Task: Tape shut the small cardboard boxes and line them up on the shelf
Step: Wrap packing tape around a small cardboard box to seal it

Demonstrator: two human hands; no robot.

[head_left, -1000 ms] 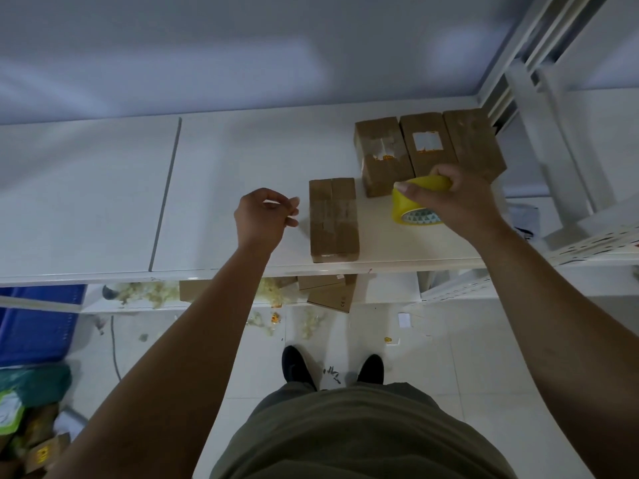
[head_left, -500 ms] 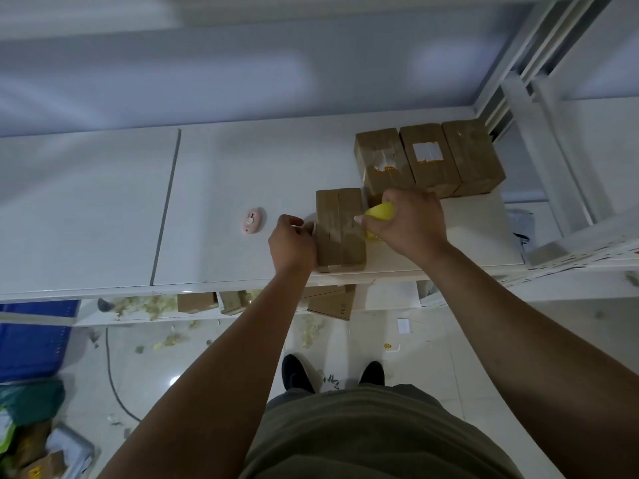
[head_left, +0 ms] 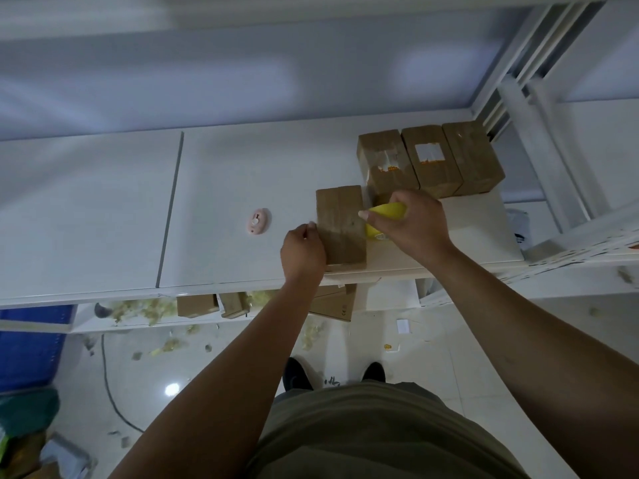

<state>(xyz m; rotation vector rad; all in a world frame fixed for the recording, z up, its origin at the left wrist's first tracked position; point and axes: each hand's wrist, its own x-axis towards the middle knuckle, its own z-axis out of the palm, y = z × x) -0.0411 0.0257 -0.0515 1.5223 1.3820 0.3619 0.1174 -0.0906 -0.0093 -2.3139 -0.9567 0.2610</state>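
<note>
1. Cardboard box [head_left: 340,227], flaps down, lies near the front edge of the white shelf [head_left: 221,188], between both hands.
2. Left hand [head_left: 302,252] presses against the box's left side, fingers curled (what they pinch, if anything, is hidden).
3. Right hand [head_left: 413,223] grips a yellow tape roll [head_left: 383,216] at the box's right edge.
4. Pink cutter [head_left: 257,221] lies left of the box.
5. Three boxes [head_left: 430,160] stand side by side farther back, touching.

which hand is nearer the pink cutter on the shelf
Left. The left hand is just right of the pink cutter, at the box's left side; the right hand holds tape beyond the box.
</note>
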